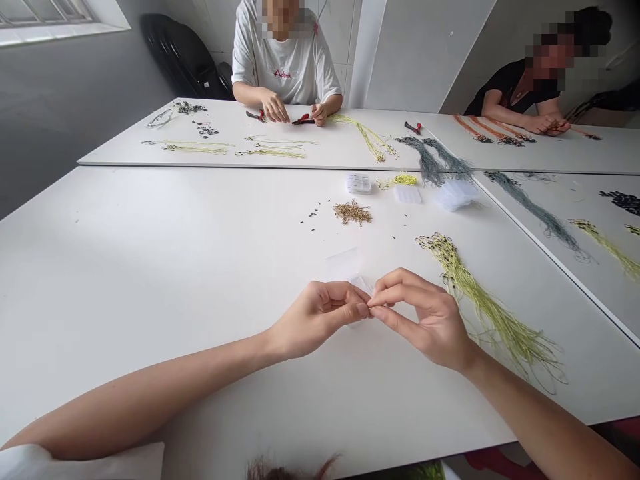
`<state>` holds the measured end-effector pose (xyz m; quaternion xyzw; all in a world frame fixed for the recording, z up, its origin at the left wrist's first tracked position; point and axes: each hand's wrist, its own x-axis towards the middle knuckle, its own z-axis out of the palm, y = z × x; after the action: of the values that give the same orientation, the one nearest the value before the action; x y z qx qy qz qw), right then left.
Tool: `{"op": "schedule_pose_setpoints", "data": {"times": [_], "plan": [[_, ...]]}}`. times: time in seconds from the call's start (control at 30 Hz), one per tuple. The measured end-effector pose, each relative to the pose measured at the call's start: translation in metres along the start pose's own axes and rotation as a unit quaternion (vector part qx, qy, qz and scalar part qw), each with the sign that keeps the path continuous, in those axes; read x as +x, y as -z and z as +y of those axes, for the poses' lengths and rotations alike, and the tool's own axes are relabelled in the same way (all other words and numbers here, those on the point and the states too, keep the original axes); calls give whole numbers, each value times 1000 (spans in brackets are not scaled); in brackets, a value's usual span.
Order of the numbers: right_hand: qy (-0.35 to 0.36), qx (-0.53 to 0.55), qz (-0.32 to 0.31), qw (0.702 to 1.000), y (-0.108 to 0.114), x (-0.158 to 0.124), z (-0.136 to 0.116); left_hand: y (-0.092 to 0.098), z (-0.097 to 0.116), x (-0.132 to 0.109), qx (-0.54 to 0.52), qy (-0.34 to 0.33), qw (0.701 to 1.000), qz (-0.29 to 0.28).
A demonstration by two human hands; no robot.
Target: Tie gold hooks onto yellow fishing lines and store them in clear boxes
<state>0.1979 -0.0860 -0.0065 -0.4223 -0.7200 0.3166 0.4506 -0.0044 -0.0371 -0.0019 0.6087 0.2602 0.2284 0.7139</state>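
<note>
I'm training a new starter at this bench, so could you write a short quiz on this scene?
1. Which is closer to the yellow-green cord bundle: the left hand or the right hand?
2. True or false: the brass-coloured pile lies on the white table, outside the clear plastic boxes.
3. What colour are the handles of the pliers by the hands of the person across the table?

Key: 1. The right hand. 2. True. 3. Red.
</note>
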Motion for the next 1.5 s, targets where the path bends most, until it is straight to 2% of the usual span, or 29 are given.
{"op": "schedule_pose_setpoints", "data": {"times": [0.17,0.27,0.4,0.7,0.87,0.97,1.07,1.17,1.27,1.5], "plan": [[-55,33,-26,998,3,1,-2,8,8,2,90,-3,996,-8],[-76,38,-25,996,4,2,-2,14,14,2,144,-39,989,-20],[-90,31,-15,995,4,3,-2,18,14,2,214,-87,973,5],[-100,28,-30,994,4,2,0,13,12,1,264,-112,958,19],[-143,13,-91,985,7,6,-7,13,9,0,336,-138,932,-12],[-174,0,-136,975,5,6,-10,11,6,-1,383,-159,908,-52],[-174,-26,-156,972,0,3,-7,7,4,-1,422,-200,881,-75],[-180,-46,-163,969,-4,-1,-1,5,3,-1,460,-233,855,-62],[-206,-33,-160,965,-4,-2,0,5,4,-1,491,-226,839,-59],[-258,49,-162,951,-1,3,-6,7,8,-2,518,-217,826,-48]]}}
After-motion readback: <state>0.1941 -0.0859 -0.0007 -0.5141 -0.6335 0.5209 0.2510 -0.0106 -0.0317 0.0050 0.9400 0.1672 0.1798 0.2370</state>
